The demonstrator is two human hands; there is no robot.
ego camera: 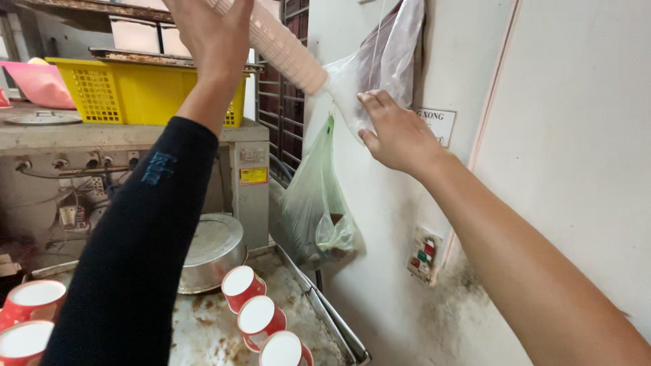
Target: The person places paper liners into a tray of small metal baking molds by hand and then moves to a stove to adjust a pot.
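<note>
Gripping a stack of paper cups [285,47], the left hand [213,34] is raised while the right hand [397,135] is pinching its clear plastic sleeve [380,64].

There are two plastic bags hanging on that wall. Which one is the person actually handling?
The clear bag, higher up. The right hand grips its lower part while the left hand holds a stack of cups at its mouth. The green bag hangs untouched below.

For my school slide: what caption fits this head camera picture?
Left hand pulls a stack of pale paper cups from a clear plastic bag that the right hand steadies.
</note>
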